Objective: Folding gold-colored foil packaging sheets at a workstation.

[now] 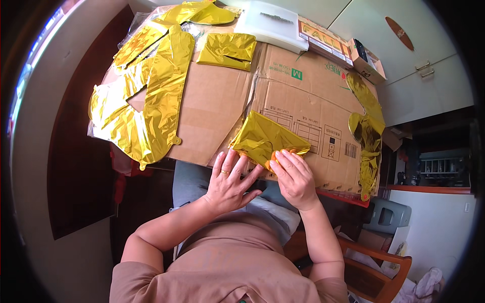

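A folded gold foil balloon (pixel 265 136) lies at the near edge of a flattened cardboard box (pixel 212 108). My left hand (pixel 230 182) rests flat with fingers spread, its fingertips pressing the balloon's near left edge. My right hand (pixel 294 177) pinches the balloon's near right corner between thumb and fingers. A large flat gold letter balloon (pixel 146 96) lies spread out on the left of the cardboard. Another folded gold balloon (pixel 227 50) sits at the far middle.
A crumpled gold balloon (pixel 368 131) hangs over the cardboard's right edge. A white plastic box (pixel 273 22), a flat printed box (pixel 326 40) and a small carton (pixel 366 60) stand at the back. A wooden chair (pixel 379 262) is at lower right.
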Available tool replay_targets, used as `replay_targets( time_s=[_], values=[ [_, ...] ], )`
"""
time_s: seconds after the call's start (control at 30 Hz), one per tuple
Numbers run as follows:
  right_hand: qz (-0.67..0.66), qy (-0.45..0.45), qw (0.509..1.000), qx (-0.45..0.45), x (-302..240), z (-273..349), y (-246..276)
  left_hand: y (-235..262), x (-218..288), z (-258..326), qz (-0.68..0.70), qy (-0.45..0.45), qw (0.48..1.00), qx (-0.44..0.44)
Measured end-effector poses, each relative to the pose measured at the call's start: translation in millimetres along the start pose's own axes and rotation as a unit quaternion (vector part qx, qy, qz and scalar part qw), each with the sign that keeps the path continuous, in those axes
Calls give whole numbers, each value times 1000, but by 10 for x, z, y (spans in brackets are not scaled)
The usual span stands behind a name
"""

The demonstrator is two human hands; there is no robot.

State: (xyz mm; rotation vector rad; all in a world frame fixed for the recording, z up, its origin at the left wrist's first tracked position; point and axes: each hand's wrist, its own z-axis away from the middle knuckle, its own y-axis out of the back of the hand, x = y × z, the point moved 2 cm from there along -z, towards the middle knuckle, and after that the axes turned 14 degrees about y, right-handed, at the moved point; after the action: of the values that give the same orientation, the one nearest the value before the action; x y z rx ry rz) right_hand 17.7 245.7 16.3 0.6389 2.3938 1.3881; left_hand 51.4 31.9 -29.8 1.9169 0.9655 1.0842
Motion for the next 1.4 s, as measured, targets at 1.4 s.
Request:
replay_targets(
  time_s=[1.4],
  values=[
    [59, -34, 997, -41, -131, -128, -190, 99, 27, -39, 7, -17, 1000, -18]
  ],
)
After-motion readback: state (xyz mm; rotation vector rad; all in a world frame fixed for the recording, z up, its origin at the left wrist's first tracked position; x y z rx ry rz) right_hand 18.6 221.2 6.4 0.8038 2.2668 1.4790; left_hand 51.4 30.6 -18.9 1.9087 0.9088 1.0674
